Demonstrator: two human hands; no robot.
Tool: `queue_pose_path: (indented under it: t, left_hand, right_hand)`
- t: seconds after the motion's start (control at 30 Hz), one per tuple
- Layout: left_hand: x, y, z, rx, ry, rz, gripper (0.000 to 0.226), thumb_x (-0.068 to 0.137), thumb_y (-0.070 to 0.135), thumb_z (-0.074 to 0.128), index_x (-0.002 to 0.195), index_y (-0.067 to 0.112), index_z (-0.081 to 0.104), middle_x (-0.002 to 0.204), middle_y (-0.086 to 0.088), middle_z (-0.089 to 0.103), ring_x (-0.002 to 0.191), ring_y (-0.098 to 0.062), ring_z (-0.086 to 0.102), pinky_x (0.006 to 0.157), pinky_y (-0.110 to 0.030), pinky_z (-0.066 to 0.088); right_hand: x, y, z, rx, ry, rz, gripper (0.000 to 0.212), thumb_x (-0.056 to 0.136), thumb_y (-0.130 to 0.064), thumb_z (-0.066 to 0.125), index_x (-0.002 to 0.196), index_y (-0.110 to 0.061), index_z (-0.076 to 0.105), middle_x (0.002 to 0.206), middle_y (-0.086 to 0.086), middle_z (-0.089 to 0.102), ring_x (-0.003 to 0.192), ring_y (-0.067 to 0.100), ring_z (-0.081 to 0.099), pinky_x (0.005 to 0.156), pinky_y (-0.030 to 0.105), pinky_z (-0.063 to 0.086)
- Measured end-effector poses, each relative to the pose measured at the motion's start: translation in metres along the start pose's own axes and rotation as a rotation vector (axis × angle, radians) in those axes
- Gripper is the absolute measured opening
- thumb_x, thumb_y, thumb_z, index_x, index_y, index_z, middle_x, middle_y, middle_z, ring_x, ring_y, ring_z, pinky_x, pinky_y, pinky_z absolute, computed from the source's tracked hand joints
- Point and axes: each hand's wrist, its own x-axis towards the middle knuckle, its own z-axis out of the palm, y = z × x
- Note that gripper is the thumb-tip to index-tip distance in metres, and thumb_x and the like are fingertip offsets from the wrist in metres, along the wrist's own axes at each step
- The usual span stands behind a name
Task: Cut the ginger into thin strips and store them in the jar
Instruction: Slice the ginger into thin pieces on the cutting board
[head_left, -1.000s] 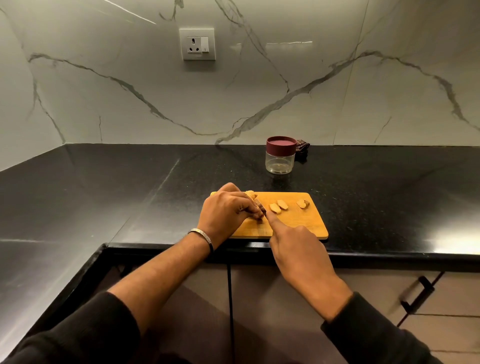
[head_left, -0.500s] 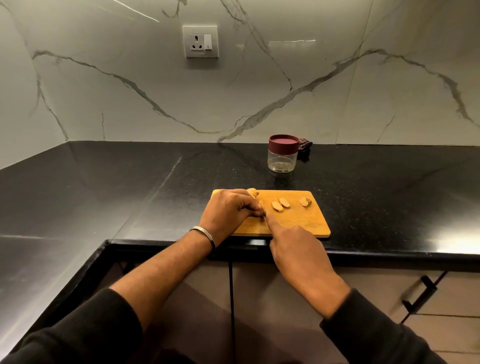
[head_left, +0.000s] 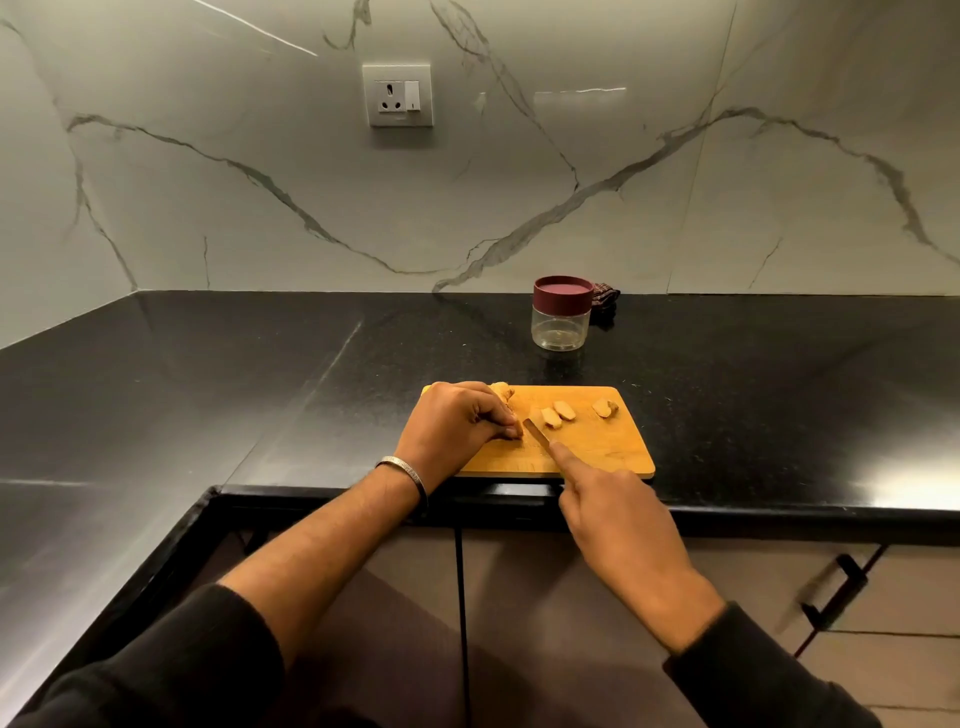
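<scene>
A wooden cutting board (head_left: 597, 452) lies at the counter's front edge. My left hand (head_left: 457, 423) curls over a piece of ginger (head_left: 502, 389) at the board's left side, fingertips pinching it down. My right hand (head_left: 618, 519) grips a knife (head_left: 536, 434), index finger stretched along the blade's back; the blade lies right beside the left fingertips. Cut ginger slices (head_left: 557, 414) lie mid-board, and another piece (head_left: 605, 408) sits further right. A clear jar (head_left: 561, 317) with a maroon lid on stands behind the board.
A dark folded cloth (head_left: 605, 306) lies behind the jar by the marble wall. A wall socket (head_left: 398, 96) is above. The black counter (head_left: 260, 374) wraps round to the left. A cabinet handle (head_left: 836, 587) is below right.
The knife blade now shows clear of my left fingertips, drawn slightly right and toward me. My left hand stays on the ginger. The camera view shifted a little.
</scene>
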Motion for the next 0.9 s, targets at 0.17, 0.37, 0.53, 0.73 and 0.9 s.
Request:
queue_pose_path:
  t: [0.17, 0.37, 0.53, 0.73, 0.9]
  left_hand:
    - [0.001, -0.002, 0.0, -0.015, -0.003, -0.002, 0.004, 0.077, 0.018, 0.083, 0.08, 0.018, 0.08, 0.088, 0.01, 0.073, 0.081, 0.0, 0.068, 0.077, -0.011, 0.052]
    - [0.001, -0.004, 0.002, -0.005, -0.007, 0.009, 0.004, 0.078, 0.02, 0.082, 0.08, 0.019, 0.079, 0.089, 0.01, 0.073, 0.083, -0.001, 0.067, 0.077, -0.017, 0.055]
    - [0.002, -0.004, 0.002, 0.081, 0.0, 0.01, 0.007, 0.077, 0.027, 0.082, 0.084, 0.025, 0.078, 0.093, 0.013, 0.073, 0.089, -0.003, 0.064, 0.078, -0.027, 0.056]
    - [0.006, -0.003, -0.002, -0.034, -0.094, -0.037, 0.011, 0.081, 0.01, 0.078, 0.087, 0.019, 0.077, 0.1, 0.008, 0.071, 0.094, -0.005, 0.067, 0.086, -0.02, 0.054]
    - [0.011, -0.006, -0.008, -0.018, -0.153, -0.05, 0.018, 0.083, 0.007, 0.075, 0.096, 0.019, 0.073, 0.099, 0.008, 0.072, 0.097, -0.005, 0.067, 0.09, -0.017, 0.052]
  right_hand:
    - [0.003, 0.011, -0.003, 0.016, 0.031, 0.019, 0.051, 0.105, -0.032, 0.038, 0.155, -0.043, 0.03, 0.089, 0.005, 0.064, 0.077, 0.022, 0.055, 0.07, 0.036, 0.041]
    - [0.004, 0.013, 0.0, 0.223, 0.045, 0.001, 0.049, 0.105, -0.032, 0.042, 0.152, -0.042, 0.035, 0.072, -0.005, 0.056, 0.068, 0.013, 0.051, 0.061, 0.031, 0.036]
    - [-0.001, 0.007, 0.004, 0.187, 0.025, 0.007, 0.05, 0.105, -0.035, 0.039, 0.154, -0.044, 0.031, 0.08, -0.003, 0.06, 0.075, 0.014, 0.057, 0.065, 0.033, 0.044]
    - [-0.003, 0.007, 0.004, 0.183, 0.028, 0.013, 0.05, 0.105, -0.035, 0.039, 0.154, -0.044, 0.029, 0.083, -0.003, 0.06, 0.075, 0.013, 0.057, 0.063, 0.031, 0.041]
    - [-0.001, 0.008, 0.006, 0.185, 0.022, 0.013, 0.05, 0.105, -0.036, 0.038, 0.154, -0.044, 0.029, 0.082, -0.004, 0.061, 0.074, 0.013, 0.057, 0.063, 0.031, 0.042]
